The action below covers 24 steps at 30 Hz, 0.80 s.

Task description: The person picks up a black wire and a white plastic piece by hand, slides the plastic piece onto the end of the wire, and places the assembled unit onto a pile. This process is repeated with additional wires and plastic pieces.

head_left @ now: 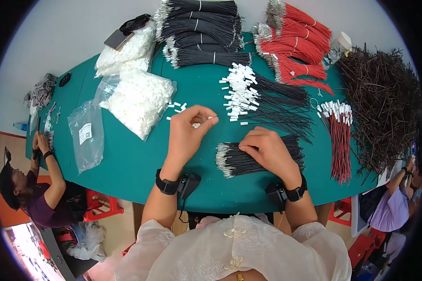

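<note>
Right now the left hand (pixel 186 131) hovers over the green table (pixel 126 159) with thumb and forefinger pinched shut on a small white plastic connector housing (pixel 212 118), held just above the surface. The right hand (pixel 267 151) rests on a bundle of black wires (pixel 248 159) with bare stripped ends, its fingertips curled down to pick out a single wire; whether one is already gripped cannot be told, since the fingers cover it. To do this well, the housing should probably be kept steady and level while one wire alone is teased free, so that neighbours do not drag out with it. Loose housings (pixel 178 107) lie just beyond the left hand, beside an open clear bag of white housings (pixel 138 100). Finished black wires with white housings (pixel 248 96) lie further back. The housing's opening is too small to make out.
</note>
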### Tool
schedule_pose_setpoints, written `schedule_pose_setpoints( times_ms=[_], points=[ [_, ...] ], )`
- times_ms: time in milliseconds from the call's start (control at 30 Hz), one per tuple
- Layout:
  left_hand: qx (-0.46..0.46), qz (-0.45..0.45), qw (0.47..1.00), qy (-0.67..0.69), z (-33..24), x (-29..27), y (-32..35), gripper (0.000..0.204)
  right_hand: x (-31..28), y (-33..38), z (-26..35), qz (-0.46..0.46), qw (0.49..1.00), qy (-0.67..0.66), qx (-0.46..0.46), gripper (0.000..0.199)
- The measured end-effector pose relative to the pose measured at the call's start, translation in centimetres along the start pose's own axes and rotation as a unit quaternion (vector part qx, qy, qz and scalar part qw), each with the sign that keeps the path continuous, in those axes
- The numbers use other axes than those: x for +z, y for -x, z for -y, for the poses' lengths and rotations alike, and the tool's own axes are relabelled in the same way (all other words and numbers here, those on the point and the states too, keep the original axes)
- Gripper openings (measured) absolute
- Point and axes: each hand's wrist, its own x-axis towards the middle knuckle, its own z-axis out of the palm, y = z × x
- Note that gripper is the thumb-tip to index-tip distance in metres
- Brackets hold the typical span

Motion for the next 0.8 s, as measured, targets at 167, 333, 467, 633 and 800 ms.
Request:
schedule_pose_setpoints(
  times_ms=[167,333,467,633,800],
  points=[
    [-0.057,0.014,0.951,0.302,0.1,1.2,0.7,0.012,0.2,-0.2,1.3,-0.083,0.99,-0.101,0.045,0.006],
    [-0.143,0.032,0.89,0.431,-0.7,2.6,1.1,0.016,-0.5,-0.6,2.6,-0.205,0.962,-0.153,0.092,0.005],
    [-0.161,0.044,0.877,0.45,-0.9,2.4,1.3,0.019,-0.7,-0.5,2.5,-0.244,0.959,-0.122,0.079,0.007],
    [-0.141,0.044,0.894,0.422,-1.0,2.4,1.5,0.019,-1.2,-0.2,2.5,-0.243,0.962,-0.094,0.085,0.011],
    [-0.14,0.046,0.898,0.414,-1.1,2.2,1.5,0.017,-1.0,-0.1,2.3,-0.255,0.956,-0.105,0.101,0.012]
  ],
)
